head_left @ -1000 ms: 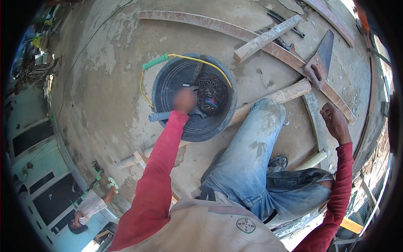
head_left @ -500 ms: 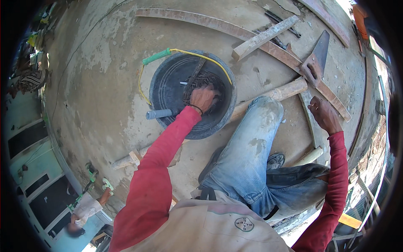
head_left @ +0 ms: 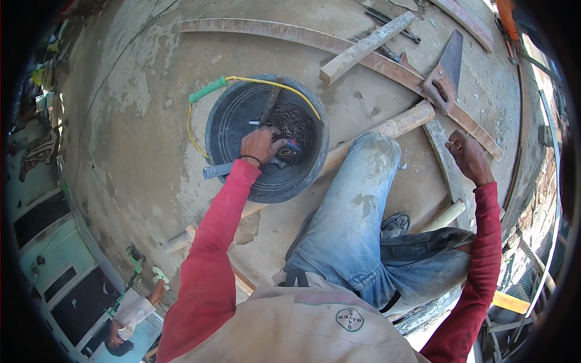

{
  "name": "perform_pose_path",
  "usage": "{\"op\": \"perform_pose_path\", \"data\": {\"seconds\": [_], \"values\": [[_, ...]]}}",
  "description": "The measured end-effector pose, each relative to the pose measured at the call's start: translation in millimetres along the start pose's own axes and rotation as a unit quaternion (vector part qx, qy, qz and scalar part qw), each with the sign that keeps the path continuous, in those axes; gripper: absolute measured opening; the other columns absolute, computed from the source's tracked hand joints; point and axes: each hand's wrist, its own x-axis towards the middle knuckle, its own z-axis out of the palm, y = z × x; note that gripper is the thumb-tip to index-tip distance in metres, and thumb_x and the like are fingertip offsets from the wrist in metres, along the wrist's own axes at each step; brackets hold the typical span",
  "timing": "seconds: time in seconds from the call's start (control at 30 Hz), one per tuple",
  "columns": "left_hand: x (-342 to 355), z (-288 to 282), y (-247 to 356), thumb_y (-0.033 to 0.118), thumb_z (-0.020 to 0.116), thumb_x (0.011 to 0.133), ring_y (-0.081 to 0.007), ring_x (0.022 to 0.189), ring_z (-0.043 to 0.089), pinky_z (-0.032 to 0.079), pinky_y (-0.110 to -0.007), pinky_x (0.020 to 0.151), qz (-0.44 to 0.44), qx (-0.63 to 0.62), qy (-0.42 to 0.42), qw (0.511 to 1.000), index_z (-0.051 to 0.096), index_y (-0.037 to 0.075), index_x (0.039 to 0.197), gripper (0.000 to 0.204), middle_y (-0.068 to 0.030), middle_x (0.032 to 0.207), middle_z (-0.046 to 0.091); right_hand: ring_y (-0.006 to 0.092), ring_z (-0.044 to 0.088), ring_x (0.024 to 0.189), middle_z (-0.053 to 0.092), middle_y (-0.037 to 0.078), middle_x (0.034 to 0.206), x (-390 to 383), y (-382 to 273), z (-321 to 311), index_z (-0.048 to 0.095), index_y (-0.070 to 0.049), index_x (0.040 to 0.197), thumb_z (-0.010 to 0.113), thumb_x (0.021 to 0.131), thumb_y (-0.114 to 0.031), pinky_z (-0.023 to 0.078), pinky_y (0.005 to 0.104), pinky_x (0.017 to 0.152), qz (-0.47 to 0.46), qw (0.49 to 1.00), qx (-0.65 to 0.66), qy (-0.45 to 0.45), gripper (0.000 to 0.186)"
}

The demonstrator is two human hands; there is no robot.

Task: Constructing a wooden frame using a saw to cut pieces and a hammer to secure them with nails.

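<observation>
My left hand (head_left: 259,146) is inside a black rubber bucket (head_left: 233,121), its thumb apart from bent fingers and nothing visible between them. Beside the thumb lies a round dark blue and red item (head_left: 291,151), perhaps a tape measure. Loose nails (head_left: 293,123) are heaped behind it on the bucket's floor. A tool with a grey-blue handle (head_left: 218,170) leans over the near left rim, partly under my wrist. My right hand (head_left: 469,158) hovers over the floor at the right, fingers curled closed; what they hold, if anything, is hidden.
A handsaw (head_left: 445,78) rests on a long timber strip (head_left: 272,30). A short wood block (head_left: 366,48) lies across that strip near dark metal tools (head_left: 392,25). Behind my knee runs a round pole (head_left: 402,125). Another person (head_left: 130,314) is at the lower left.
My left hand has drawn back leftward from the nail heap, uncovering the nails and the round blue item. The view has shifted slightly; my right hand stays raised and curled.
</observation>
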Motion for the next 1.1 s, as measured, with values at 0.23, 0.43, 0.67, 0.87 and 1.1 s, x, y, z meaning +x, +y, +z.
{"op": "perform_pose_path", "data": {"seconds": [0.23, 0.43, 0.67, 0.87, 1.1], "values": [[-15.2, 14.5, 1.0, 0.047, 0.077, 0.080, -0.0321, 0.090, 0.072, 0.057, -0.042, 0.078, 0.015, 0.029, 0.013, 0.999, 0.071, 0.013, 0.107, 0.043, -0.0142, 0.094, 0.074, 0.0338, 0.062, 0.075, 0.063, 0.018, 0.081, 8.6, -3.8, 9.5, 0.059, -0.002, 0.099, 0.067, 0.094, -0.023, 0.047, 0.0441, 0.067, -0.015, 1.000, -0.009, -0.025, 0.023], [25.9, 30.1, 24.8, 0.038, 0.073, 0.082, -0.0317, 0.078, 0.073, 0.057, -0.041, 0.067, 0.053, 0.135, 0.060, 0.988, 0.073, 0.012, 0.096, 0.030, -0.0132, 0.088, 0.073, 0.0356, 0.062, 0.077, 0.064, 0.019, 0.082, 9.8, -22.6, 6.7, 0.059, -0.002, 0.101, 0.066, 0.095, -0.024, 0.047, 0.0454, 0.068, -0.047, 0.999, -0.017, -0.010, 0.023], [61.4, 73.8, 27.4, 0.029, 0.077, 0.075, -0.0310, 0.082, 0.075, 0.059, -0.039, 0.072, -0.048, 0.209, 0.079, 0.974, 0.077, 0.012, 0.089, 0.022, -0.0129, 0.089, 0.075, 0.0302, 0.065, 0.078, 0.066, 0.016, 0.084, -61.8, -28.2, -46.0, 0.061, -0.002, 0.108, 0.067, 0.096, -0.024, 0.051, 0.0403, 0.072, 0.054, 0.993, 0.056, 0.093, 0.025], [38.3, 13.7, 39.2, 0.034, 0.076, 0.072, -0.0360, 0.087, 0.074, 0.058, -0.043, 0.079, -0.151, 0.145, 0.039, 0.977, 0.078, 0.012, 0.091, 0.028, -0.0166, 0.091, 0.075, 0.0056, 0.042, 0.063, 0.049, -0.002, 0.075, -241.9, -51.7, 21.3, 0.059, -0.004, 0.102, 0.051, 0.107, -0.020, 0.035, 0.0237, 0.057, 0.318, 0.842, 0.171, 0.401, 0.019], [-38.9, -58.0, 62.3, 0.019, 0.072, 0.077, -0.0282, 0.080, 0.074, 0.056, -0.037, 0.074, -0.082, -0.114, 0.105, 0.984, 0.068, 0.002, 0.080, 0.018, -0.0158, 0.085, 0.075, 0.0150, 0.068, 0.086, 0.070, 0.010, 0.103, -500.1, -173.7, 203.0, 0.059, -0.003, 0.116, 0.044, 0.108, -0.039, 0.058, 0.0313, 0.071, 0.560, 0.321, 0.726, -0.238, 0.040]]}}
